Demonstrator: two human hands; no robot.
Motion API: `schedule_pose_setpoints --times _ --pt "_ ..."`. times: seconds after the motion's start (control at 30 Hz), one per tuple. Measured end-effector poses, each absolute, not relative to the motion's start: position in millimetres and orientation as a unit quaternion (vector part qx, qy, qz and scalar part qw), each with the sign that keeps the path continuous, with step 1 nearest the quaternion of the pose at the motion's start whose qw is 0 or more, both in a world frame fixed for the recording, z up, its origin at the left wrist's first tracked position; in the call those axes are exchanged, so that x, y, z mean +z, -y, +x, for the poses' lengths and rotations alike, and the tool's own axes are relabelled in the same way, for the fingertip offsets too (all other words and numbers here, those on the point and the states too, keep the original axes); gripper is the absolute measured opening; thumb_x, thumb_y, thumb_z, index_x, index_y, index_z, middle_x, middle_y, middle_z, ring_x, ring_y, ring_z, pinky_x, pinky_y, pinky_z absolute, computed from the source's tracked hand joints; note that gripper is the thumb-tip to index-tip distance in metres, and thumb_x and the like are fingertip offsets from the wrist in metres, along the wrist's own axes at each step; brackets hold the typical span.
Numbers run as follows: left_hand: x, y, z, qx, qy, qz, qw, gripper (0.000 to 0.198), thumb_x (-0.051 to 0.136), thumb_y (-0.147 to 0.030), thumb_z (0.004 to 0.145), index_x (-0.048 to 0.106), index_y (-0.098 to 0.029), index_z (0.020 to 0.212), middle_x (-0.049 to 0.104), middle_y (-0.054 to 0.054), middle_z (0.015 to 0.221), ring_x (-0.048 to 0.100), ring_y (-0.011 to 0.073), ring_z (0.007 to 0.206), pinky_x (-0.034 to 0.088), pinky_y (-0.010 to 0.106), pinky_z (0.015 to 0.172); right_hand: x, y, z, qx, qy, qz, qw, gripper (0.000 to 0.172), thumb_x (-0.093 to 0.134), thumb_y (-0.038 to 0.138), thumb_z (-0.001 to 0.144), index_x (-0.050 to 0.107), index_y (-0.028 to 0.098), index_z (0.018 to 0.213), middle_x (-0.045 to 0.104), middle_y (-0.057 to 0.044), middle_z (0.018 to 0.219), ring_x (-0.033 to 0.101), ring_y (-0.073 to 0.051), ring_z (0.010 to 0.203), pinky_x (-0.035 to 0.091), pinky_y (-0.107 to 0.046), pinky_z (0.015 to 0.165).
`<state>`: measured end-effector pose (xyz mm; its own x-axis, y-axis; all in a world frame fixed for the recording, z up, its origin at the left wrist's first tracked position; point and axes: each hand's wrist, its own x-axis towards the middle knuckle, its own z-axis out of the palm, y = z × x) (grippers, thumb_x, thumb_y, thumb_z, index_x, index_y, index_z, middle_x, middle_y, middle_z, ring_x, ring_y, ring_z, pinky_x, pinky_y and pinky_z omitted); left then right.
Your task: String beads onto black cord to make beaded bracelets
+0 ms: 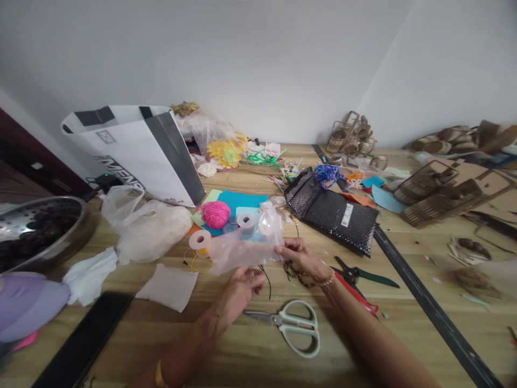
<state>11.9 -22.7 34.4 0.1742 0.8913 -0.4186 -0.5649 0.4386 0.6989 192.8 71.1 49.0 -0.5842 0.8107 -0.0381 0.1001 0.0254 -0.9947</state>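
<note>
My right hand (301, 256) pinches the edge of a clear plastic bag (238, 250) between thumb and fingers. The bag spreads leftward in front of two tape rolls. My left hand (244, 285) is just below the bag with its fingers curled; what they hold, if anything, is hidden. A thin black cord (267, 283) lies beside its fingertips. Scissors (283, 320) with pale green handles lie partly open below both hands. Under my right wrist is a beaded bracelet or strand (297, 275), partly covered. Pruning shears (355, 274) lie to the right of it.
A pink yarn ball (216, 214) and tape roll (200, 240) sit behind the bag. A black bubble mailer (335, 215) is behind my right hand. White plastic bag (153, 229), metal colander (76, 226) and black phone-like slab (84, 339) are left; small woven baskets (428, 186) stand right.
</note>
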Motion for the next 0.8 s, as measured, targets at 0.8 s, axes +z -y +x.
schedule_pose_setpoints --times 0.8 --pt "32.6 12.3 -12.3 0.581 -0.386 0.301 0.65 0.065 0.073 -0.073 0.049 0.039 -0.018 0.056 0.035 -0.007 0.053 0.03 0.0053 0.047 0.025 0.021 0.046 45.7 -84.4 224.5 0.681 0.592 -0.354 0.246 0.053 0.068 0.059 0.074 0.053 0.014 0.052 0.046 0.004 0.047 0.037 -0.005 0.042 0.029 -0.019 0.042"
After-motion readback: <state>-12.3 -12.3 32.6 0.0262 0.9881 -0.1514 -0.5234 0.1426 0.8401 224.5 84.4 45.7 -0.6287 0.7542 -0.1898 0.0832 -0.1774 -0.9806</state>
